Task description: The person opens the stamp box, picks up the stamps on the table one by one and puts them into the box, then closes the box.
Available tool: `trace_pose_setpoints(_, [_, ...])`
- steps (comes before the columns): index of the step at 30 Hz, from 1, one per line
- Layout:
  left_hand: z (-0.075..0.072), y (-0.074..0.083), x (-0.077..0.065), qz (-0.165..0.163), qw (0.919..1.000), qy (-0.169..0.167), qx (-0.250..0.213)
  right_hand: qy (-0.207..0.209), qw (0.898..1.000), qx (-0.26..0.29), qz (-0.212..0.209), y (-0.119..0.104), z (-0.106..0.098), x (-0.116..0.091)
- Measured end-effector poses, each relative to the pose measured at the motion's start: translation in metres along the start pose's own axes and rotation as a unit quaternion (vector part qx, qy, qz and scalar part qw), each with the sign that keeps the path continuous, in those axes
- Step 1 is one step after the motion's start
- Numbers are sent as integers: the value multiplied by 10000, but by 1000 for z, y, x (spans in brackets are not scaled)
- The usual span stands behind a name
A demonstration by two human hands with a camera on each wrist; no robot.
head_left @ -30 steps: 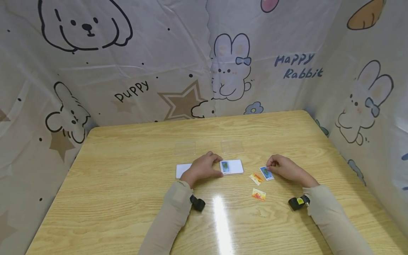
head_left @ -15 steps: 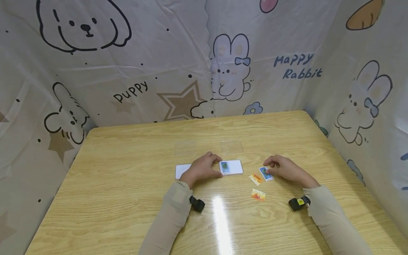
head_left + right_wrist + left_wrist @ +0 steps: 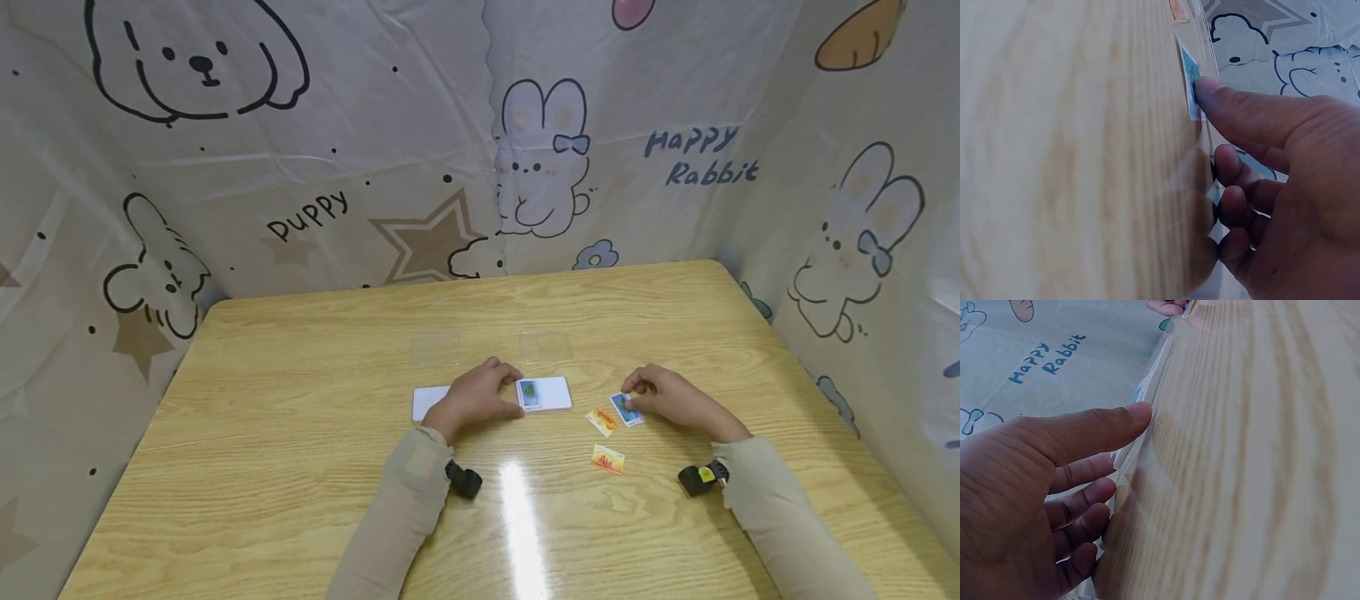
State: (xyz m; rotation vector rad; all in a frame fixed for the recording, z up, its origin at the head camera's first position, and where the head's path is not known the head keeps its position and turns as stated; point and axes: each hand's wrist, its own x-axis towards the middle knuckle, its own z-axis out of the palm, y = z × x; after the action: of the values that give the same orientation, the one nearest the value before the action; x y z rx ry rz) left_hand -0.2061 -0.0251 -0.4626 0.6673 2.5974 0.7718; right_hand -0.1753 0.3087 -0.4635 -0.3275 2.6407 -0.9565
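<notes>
In the head view my left hand [image 3: 480, 396] holds a white rectangular card [image 3: 557, 393] by its left end, thumb at the near corner and index finger at the far one. A small blue-green picture card [image 3: 529, 393] lies on that end. My right hand [image 3: 671, 400] has its thumb on a second blue picture card [image 3: 626, 412] flat on the table, index finger at its far edge. The right wrist view shows the thumb on this blue card [image 3: 1190, 81], other fingers curled. Two orange-yellow picture cards [image 3: 602, 422] lie nearby.
Another white card [image 3: 429, 402] is partly hidden behind my left hand. Two clear plastic rectangles, one on the left [image 3: 435, 349] and one on the right [image 3: 545, 347], lie farther back. A wooden table [image 3: 262, 467] meets a printed cloth [image 3: 315, 150] at its back and sides.
My right thumb and index finger have spread slightly, the index finger shifting a little left over the blue card's far edge. The left hand and the cards show no clear movement.
</notes>
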Motion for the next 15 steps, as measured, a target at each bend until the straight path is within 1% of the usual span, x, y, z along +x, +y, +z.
trace_pose_setpoints(8, [1, 0, 1, -12, 10000, -2, 75, 63, 9999, -75, 35, -3, 1, 0])
trace_pose_setpoints(15, [3, -2, 3, -23, 10000, -17, 94, 3, 9998, -137, 114, -5, 0, 1])
